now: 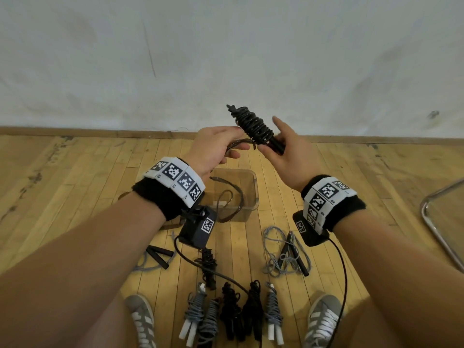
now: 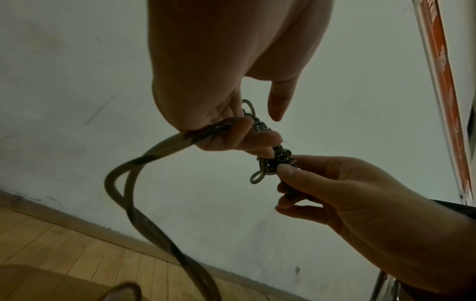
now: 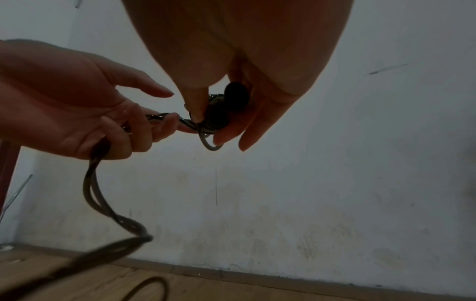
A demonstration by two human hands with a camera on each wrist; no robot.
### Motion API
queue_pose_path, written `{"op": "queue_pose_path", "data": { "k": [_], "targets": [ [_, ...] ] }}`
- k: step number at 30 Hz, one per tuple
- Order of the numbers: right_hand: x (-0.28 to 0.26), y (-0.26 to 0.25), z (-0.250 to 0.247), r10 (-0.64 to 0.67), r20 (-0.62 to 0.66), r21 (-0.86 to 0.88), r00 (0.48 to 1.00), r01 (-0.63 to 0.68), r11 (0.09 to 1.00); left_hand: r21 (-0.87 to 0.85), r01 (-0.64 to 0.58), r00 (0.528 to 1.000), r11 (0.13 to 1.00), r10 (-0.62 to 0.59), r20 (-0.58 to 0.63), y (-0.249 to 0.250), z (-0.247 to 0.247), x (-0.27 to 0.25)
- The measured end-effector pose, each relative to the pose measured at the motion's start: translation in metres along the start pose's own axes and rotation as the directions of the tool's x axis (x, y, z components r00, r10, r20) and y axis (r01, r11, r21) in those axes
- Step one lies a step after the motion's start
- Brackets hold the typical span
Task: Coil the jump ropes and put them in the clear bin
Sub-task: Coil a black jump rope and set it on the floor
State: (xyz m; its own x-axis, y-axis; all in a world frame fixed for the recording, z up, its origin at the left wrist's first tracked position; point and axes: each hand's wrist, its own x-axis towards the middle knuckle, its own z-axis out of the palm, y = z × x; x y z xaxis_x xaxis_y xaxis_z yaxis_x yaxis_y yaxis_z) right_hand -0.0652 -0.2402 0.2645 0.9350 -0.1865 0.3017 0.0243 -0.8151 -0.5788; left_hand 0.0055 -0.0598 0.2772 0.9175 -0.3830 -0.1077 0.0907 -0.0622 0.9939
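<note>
My right hand grasps the black handles of the jump rope, thumb and fingers curled round them under the coiled part; the handle ends are mostly covered by my palm, and in the right wrist view they are only dark blobs. My left hand is curled round the loose doubled strand, which hangs below it, blurred. I cannot follow where that strand ends behind my left wrist. Below my hands the clear bin stands on the wooden floor, partly hidden by my left wrist. Nearer my shoes lie wrapped rope bundles and a loose grey rope. A metal chair leg is cut off at right.
</note>
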Motion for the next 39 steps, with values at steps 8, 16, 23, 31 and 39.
{"op": "queue_pose_path", "data": {
  "k": [8, 16, 23, 31, 39],
  "targets": [
    [-0.002, 0.000, 0.012, -0.070, -0.083, 0.020, 0.994, 0.071, 0.997, -0.006, -0.016, 0.998, 1.000, 0.015, -0.057, -0.001, 0.010, -0.010],
    [-0.007, -0.014, 0.019, -0.148, -0.071, 0.160, 0.986, 0.158, 0.974, -0.056, -0.063, 0.991, 0.996, 0.055, -0.124, -0.001, 0.016, -0.015],
    [-0.001, -0.015, 0.005, 0.102, 0.212, 0.569, 0.972, -0.207, 0.796, 0.043, -0.073, 0.997, 0.996, 0.074, -0.008, -0.002, 0.008, -0.010],
    [-0.003, -0.007, 0.005, -0.009, 0.214, 0.412, 0.977, -0.082, 0.908, 0.115, -0.110, 0.992, 0.987, 0.103, 0.067, -0.015, 0.003, 0.002],
    [0.000, 0.006, 0.009, -0.053, 0.073, 0.304, 0.996, 0.029, 0.952, 0.497, -0.046, 0.998, 0.867, 0.063, -0.017, -0.014, -0.001, -0.001]
  ]
}}
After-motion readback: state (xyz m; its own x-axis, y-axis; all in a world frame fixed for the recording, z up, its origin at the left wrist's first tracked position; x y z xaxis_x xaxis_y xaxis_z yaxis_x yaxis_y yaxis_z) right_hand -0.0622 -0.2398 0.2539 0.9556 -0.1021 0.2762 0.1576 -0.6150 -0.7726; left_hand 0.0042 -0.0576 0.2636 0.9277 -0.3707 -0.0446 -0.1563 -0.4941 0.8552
